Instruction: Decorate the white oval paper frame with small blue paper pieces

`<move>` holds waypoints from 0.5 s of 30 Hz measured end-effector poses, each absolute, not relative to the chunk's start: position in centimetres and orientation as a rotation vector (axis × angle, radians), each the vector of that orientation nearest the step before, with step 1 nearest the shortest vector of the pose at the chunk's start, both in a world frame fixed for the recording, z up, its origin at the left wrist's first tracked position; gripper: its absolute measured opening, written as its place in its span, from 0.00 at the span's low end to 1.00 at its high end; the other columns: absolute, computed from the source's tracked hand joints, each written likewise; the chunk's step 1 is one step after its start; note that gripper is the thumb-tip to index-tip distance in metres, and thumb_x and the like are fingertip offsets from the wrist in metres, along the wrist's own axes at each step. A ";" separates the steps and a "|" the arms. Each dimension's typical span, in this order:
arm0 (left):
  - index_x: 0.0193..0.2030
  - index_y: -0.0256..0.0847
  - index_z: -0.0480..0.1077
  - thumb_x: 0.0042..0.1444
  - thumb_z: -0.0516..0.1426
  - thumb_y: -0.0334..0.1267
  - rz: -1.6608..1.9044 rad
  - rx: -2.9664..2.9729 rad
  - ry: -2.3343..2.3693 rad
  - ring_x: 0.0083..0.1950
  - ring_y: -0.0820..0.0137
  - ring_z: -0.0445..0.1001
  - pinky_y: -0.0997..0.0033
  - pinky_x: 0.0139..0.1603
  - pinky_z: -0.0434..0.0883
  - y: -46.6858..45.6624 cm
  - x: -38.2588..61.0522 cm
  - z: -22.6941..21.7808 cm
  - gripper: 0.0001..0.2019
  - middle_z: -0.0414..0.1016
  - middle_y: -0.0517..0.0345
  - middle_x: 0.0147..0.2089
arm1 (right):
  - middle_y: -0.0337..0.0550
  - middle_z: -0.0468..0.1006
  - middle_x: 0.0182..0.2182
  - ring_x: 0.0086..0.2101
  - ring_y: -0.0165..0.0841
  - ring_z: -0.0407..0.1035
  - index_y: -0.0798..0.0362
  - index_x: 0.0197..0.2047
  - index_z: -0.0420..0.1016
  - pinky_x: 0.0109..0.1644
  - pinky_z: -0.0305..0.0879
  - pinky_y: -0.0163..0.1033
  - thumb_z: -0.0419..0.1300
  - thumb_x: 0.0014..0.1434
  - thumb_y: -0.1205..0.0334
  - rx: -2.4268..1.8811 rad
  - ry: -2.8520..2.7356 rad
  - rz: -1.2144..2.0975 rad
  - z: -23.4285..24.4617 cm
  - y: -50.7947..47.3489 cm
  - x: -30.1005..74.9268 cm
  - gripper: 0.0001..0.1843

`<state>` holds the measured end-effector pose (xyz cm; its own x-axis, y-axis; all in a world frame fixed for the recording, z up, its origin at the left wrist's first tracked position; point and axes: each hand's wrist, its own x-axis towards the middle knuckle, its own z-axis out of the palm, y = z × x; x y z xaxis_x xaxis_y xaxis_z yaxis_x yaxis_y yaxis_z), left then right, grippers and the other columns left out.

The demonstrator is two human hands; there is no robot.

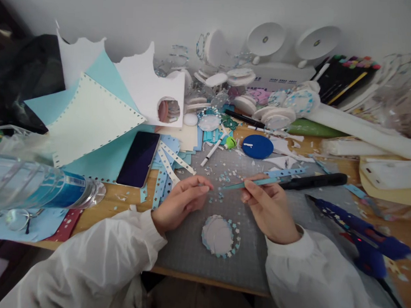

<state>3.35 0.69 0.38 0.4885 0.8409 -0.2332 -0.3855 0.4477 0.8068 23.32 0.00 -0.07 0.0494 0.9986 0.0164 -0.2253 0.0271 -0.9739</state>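
My right hand (269,208) grips a pair of teal tweezers (237,185), their thin tips pointing left toward my other hand. The thumb and forefinger of my left hand (185,199) are pinched together; anything between them is too small to make out. A small gap separates the tweezer tips from those fingers. Below, on the grey cutting mat (186,256), lies a round white paper disc (218,235) ringed with tiny blue and white stars. More little punched stars (225,175) are scattered on the mat just beyond my hands.
At right rests a blue glue gun (360,231) with a red light, near a black-handled tool (314,180). A phone (138,158), punched paper sheets (93,120) and a water bottle (62,188) occupy the left. Behind are a blue oval lid (257,146) and several white discs (276,116).
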 end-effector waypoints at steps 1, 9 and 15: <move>0.39 0.37 0.70 0.56 0.60 0.41 0.823 0.788 0.716 0.17 0.80 0.43 0.76 0.21 0.44 0.6 3.4 0.4 0.09 0.49 0.73 0.15 | 0.35 0.72 0.21 0.20 0.27 0.67 0.50 0.32 0.72 0.22 0.66 0.33 0.66 0.53 0.54 -1.047 -1.021 1.264 0.0 -0.1 23.3 0.10; 0.36 0.36 0.69 0.51 0.63 0.45 0.772 0.843 0.792 0.17 0.82 0.45 0.77 0.18 0.42 0.5 3.8 0.5 0.14 0.51 0.73 0.16 | 0.34 0.71 0.21 0.20 0.27 0.67 0.50 0.30 0.74 0.22 0.65 0.33 0.68 0.52 0.56 -1.022 -1.017 1.220 0.2 -0.3 22.7 0.09; 0.31 0.36 0.69 0.51 0.64 0.44 0.794 0.839 0.800 0.17 0.83 0.45 0.77 0.18 0.42 0.6 3.9 0.5 0.13 0.52 0.72 0.16 | 0.35 0.72 0.21 0.20 0.27 0.67 0.50 0.30 0.76 0.23 0.65 0.33 0.69 0.51 0.58 -0.976 -1.010 1.187 0.2 -0.5 22.5 0.07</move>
